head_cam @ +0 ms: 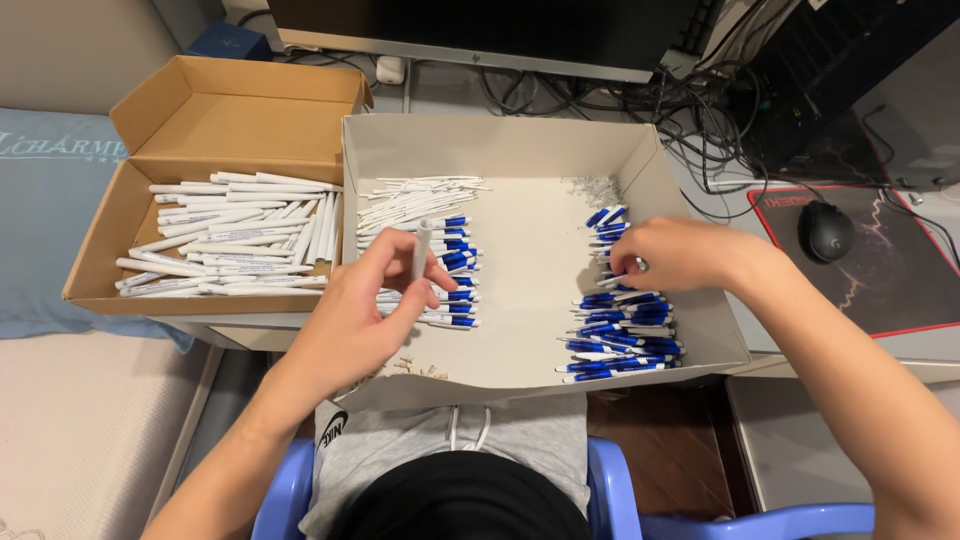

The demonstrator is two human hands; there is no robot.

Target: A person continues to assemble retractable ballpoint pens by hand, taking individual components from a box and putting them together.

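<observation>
My left hand [372, 312] holds a white pen barrel [421, 250] upright over the left side of a shallow white cardboard tray [520, 150]. Beneath it lies a row of white pens with blue ends [455, 262]. My right hand [672, 254] reaches into the tray's right side, fingers pinched on a small pen part above a pile of blue-and-white pen parts [625, 335]. Thin white refills [415, 195] lie at the tray's back left.
A brown cardboard box [225, 100] at the left holds several white pen barrels [235, 240]. A black mouse [826, 230] sits on a dark mat at the right. Cables and a monitor base lie behind the tray. Blue chair arms show below.
</observation>
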